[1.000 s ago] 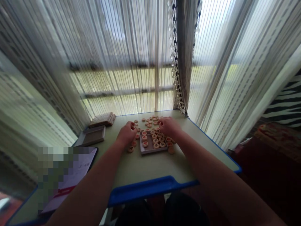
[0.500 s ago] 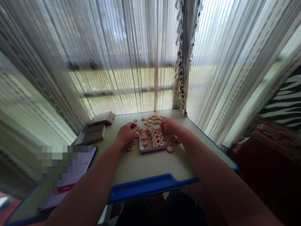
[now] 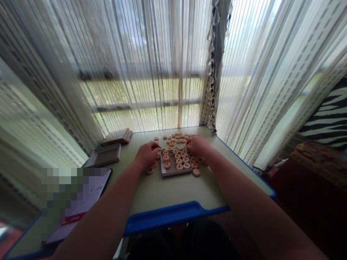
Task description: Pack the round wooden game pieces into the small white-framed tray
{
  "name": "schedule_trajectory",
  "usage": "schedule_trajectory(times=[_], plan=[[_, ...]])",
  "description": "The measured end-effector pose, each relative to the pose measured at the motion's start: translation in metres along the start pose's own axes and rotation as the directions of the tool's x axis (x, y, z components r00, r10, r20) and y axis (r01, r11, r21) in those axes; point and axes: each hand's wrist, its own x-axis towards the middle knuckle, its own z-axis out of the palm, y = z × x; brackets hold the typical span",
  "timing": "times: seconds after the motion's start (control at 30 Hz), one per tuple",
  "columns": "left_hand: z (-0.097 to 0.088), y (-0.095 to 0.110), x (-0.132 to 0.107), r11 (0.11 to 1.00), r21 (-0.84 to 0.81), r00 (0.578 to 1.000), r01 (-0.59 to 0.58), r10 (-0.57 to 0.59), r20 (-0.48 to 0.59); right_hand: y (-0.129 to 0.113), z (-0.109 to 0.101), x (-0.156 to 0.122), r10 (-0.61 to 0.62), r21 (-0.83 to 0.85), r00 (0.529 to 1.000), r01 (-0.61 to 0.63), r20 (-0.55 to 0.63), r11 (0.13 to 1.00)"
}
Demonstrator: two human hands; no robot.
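A shallow box (image 3: 176, 174) stands on the table, with xiangqi pieces (image 3: 179, 161) in it: black-marked ones fill the right side, and a column of red-marked ones (image 3: 166, 158) lines the left. Beside its left wall, my left hand (image 3: 146, 153) has its thumb and fingers curled together among loose pieces; whatever they pinch is hidden. My right hand (image 3: 199, 145) is at the box's far right corner, fingertips closed in a pinch, and what lies between them cannot be made out. Loose xiangqi pieces (image 3: 171, 143) lie beyond the box, and a blank-faced one (image 3: 196, 172) rests at its right.
An upturned box lid (image 3: 119, 153) and a folded, quilted-looking item (image 3: 117, 136) lie at the far left. A dark-edged tablet or folder (image 3: 89, 193) sits nearer. The table has a blue rim (image 3: 165, 217); sheer curtains (image 3: 151, 90) hang behind it.
My left hand has shifted slightly right, its fingertips closing together nearer the box. The right fingertips have come down slightly toward the box's far corner. The pieces in the box look unchanged.
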Motion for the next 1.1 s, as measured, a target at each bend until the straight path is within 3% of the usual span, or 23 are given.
schedule_trajectory(times=[0.1,0.3,0.4,0.53,0.63,0.83,1.0,1.1], plan=[[-0.001,-0.002,0.001,0.995,0.059,0.996,-0.081,0.083,-0.030,0.000,0.003,0.001,-0.036,0.024,0.998,0.037,-0.047,0.999],[-0.001,-0.004,0.005,0.983,0.170,0.996,-0.072,0.081,-0.046,-0.017,0.004,0.000,-0.111,0.143,0.985,0.129,-0.129,0.981],[-0.001,-0.002,0.005,0.971,0.222,0.994,-0.093,0.103,-0.032,-0.029,0.005,-0.001,-0.181,0.231,0.982,0.190,-0.062,0.954],[-0.002,0.000,0.003,0.952,0.287,0.993,-0.107,0.116,-0.015,-0.039,0.004,0.000,-0.268,0.219,0.961,0.246,0.076,0.944],[-0.003,0.001,0.002,0.943,0.311,0.991,-0.119,0.132,-0.021,-0.041,-0.001,0.000,-0.248,0.192,0.964,0.227,0.093,0.955],[-0.004,0.000,0.001,0.932,0.343,0.990,-0.116,0.137,-0.038,-0.027,-0.005,-0.004,-0.205,0.134,0.979,0.204,-0.005,0.970],[-0.005,-0.002,0.001,0.916,0.395,0.993,-0.069,0.099,-0.057,-0.008,0.001,0.001,-0.051,0.161,0.998,0.056,-0.035,0.985],[-0.005,-0.001,0.001,0.903,0.426,0.994,-0.055,0.090,-0.063,-0.004,0.006,0.003,-0.070,0.140,0.996,0.077,-0.054,0.987]])
